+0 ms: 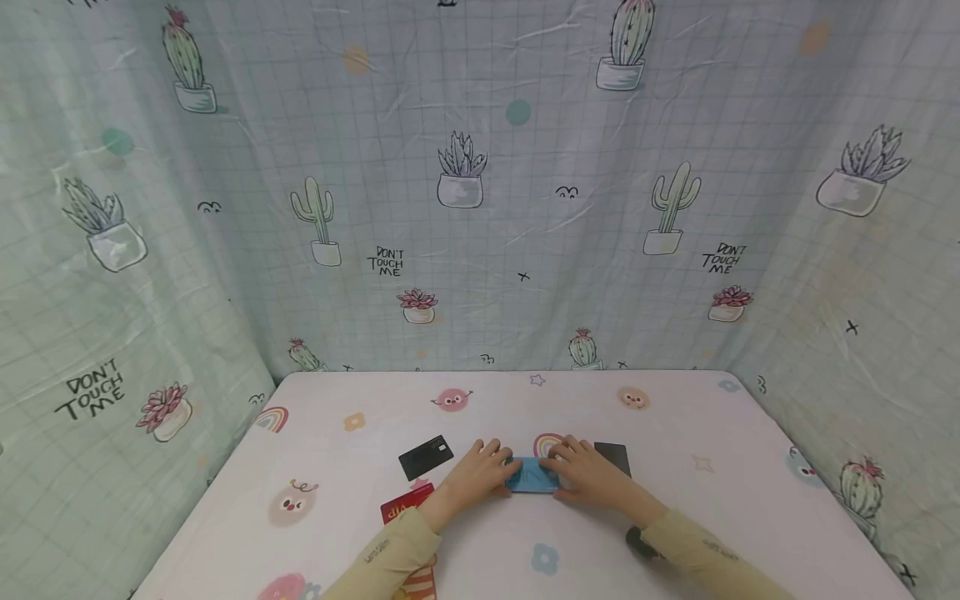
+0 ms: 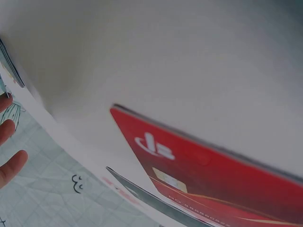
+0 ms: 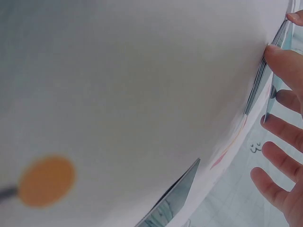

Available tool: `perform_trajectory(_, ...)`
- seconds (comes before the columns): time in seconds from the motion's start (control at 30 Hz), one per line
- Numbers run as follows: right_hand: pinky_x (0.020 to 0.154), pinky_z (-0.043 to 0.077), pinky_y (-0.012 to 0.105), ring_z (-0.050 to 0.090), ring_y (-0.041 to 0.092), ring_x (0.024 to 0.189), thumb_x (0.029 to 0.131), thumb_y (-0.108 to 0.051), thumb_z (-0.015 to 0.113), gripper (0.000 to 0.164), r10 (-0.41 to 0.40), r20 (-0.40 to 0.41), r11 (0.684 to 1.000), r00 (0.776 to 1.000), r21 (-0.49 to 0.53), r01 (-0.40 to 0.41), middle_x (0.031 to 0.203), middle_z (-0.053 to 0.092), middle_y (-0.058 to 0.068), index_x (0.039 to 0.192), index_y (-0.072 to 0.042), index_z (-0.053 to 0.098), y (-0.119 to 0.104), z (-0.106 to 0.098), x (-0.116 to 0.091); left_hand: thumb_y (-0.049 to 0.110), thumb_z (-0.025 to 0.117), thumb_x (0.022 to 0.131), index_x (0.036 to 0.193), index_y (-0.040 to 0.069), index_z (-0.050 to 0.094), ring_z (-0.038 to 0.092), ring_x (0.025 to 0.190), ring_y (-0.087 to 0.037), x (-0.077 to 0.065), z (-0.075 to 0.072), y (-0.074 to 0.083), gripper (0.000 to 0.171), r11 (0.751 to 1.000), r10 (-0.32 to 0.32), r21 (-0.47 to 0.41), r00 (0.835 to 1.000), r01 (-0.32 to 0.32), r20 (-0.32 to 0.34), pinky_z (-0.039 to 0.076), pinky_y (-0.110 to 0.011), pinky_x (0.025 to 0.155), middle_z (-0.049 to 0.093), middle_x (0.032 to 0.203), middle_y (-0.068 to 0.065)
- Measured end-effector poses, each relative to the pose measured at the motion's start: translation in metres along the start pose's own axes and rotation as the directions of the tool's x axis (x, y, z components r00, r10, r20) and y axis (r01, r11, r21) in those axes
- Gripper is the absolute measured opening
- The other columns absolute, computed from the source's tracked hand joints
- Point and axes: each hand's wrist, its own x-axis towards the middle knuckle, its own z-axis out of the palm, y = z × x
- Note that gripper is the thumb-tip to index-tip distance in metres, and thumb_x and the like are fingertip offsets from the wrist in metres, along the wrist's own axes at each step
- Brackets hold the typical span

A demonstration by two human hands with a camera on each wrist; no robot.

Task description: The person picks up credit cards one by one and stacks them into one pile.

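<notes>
Both hands meet at a flat blue card (image 1: 534, 477) near the middle of the table. My left hand (image 1: 480, 469) grips its left end, and my right hand (image 1: 587, 473) pinches the right end. In the right wrist view, the thumb is at the edge of a stack of thin cards (image 3: 258, 87), while the fingers behind touch a glossy bluish card (image 3: 271, 97). Three fingertips (image 2: 13, 163) show at the left wrist view's edge, near the stack's end; most of that hand is outside the view.
A black card with a chip (image 1: 424, 459) lies left of the hands. A red VIP card (image 1: 397, 505) is partly under the left arm, beside an orange striped piece (image 1: 423, 583). Behind the right forearm lies a dark card (image 1: 613, 454). A black rounded object (image 1: 640, 542) sits by the right sleeve.
</notes>
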Motion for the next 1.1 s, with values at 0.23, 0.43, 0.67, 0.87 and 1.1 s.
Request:
perform_trajectory(0.23, 0.079, 0.045, 0.041, 0.046, 0.020, 0.103, 0.076, -0.044, 0.064, 0.051, 0.013, 0.068, 1.000, 0.998, -0.008, -0.013, 0.111, 0.052, 0.000, 0.119, -0.018, 0.054, 0.0020, 0.0019, 0.0016, 0.051, 0.059, 0.076, 0.116, 0.027, 0.055, 0.049, 0.096, -0.013, 0.0005, -0.0014, -0.0012, 0.046, 1.000, 0.013, -0.016, 1.000, -0.012, 0.009, 0.044, -0.028, 0.078, 0.058, 0.108, 0.005)
perform_trajectory(0.43, 0.081, 0.045, 0.044, 0.046, 0.023, 0.106, 0.077, -0.043, 0.062, 0.051, 0.031, 0.114, 0.999, 0.993, 0.024, -0.034, 0.114, 0.053, 0.001, 0.121, -0.019, 0.053, 0.0020, 0.0013, 0.0026, 0.051, 0.057, 0.078, 0.117, 0.028, 0.054, 0.049, 0.098, -0.013, 0.0011, 0.0012, -0.0017, 0.045, 0.999, 0.015, -0.030, 0.999, -0.014, 0.046, 0.045, -0.029, 0.081, 0.058, 0.111, 0.005)
perform_trajectory(0.67, 0.080, 0.045, 0.043, 0.046, 0.023, 0.105, 0.079, -0.042, 0.061, 0.049, 0.013, 0.124, 0.999, 0.992, 0.046, -0.019, 0.114, 0.053, 0.002, 0.121, -0.018, 0.053, 0.0026, -0.0003, 0.0029, 0.050, 0.057, 0.079, 0.117, 0.028, 0.054, 0.050, 0.098, -0.014, 0.0003, 0.0027, -0.0017, 0.044, 0.999, 0.029, -0.044, 0.999, -0.027, 0.044, 0.046, -0.030, 0.082, 0.059, 0.111, 0.004)
perform_trajectory(0.87, 0.080, 0.045, 0.042, 0.047, 0.022, 0.104, 0.079, -0.042, 0.061, 0.049, -0.004, 0.120, 1.000, 0.993, 0.027, 0.001, 0.113, 0.053, 0.001, 0.121, -0.018, 0.053, 0.0037, -0.0003, 0.0035, 0.050, 0.056, 0.079, 0.118, 0.028, 0.054, 0.050, 0.098, -0.014, -0.0001, 0.0048, -0.0024, 0.044, 0.998, 0.034, -0.046, 0.999, -0.033, 0.033, 0.045, -0.029, 0.081, 0.058, 0.111, 0.003)
perform_trajectory(1.1, 0.081, 0.045, 0.041, 0.047, 0.021, 0.105, 0.080, -0.043, 0.059, 0.048, -0.004, 0.142, 1.000, 0.990, 0.016, 0.002, 0.113, 0.053, 0.000, 0.122, -0.020, 0.052, 0.0060, 0.0033, 0.0037, 0.050, 0.055, 0.080, 0.118, 0.029, 0.054, 0.050, 0.097, -0.013, -0.0003, 0.0068, -0.0032, 0.044, 0.998, 0.044, -0.041, 0.999, -0.043, 0.021, 0.046, -0.028, 0.079, 0.058, 0.110, 0.004)
